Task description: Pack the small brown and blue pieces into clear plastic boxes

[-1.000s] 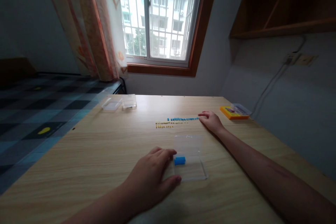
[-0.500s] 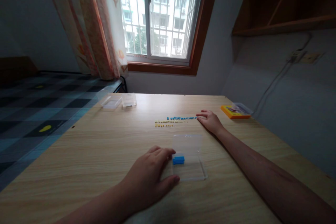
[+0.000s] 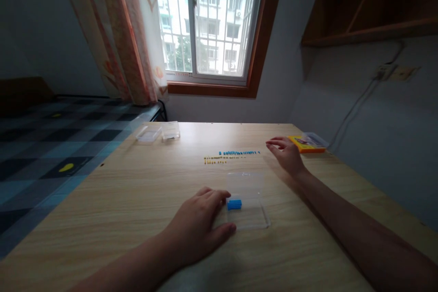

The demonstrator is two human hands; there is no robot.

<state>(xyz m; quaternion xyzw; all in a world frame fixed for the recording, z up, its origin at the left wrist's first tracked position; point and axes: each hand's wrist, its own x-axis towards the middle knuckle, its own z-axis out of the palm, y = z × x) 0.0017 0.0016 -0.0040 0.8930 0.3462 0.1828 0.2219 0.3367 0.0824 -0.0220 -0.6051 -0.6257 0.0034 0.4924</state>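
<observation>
My left hand (image 3: 201, 219) curves around the left side of a clear plastic box (image 3: 255, 221), index finger near its hinge and thumb at its front corner. The box lies with its lid folded back, and a cluster of small blue pieces (image 3: 234, 204) sits in its left part. My right hand (image 3: 285, 153) hovers above the table to the right of a row of tiny blue pieces (image 3: 239, 153). Its thumb and fingertips are slightly apart, and I see nothing between them. Just in front of the blue row lie rows of tiny yellowish pieces (image 3: 215, 162).
Two clear plastic boxes (image 3: 149, 134) stand at the table's far left. A yellow-orange box (image 3: 308, 144) with a clear plastic container rests at the far right, close behind my right hand. The wooden table (image 3: 137, 200) borders a checked bed (image 3: 30, 146) on the left.
My right hand has lifted off the end of the blue row and moved right, uncovering the last blue piece. The left hand stays at the box.
</observation>
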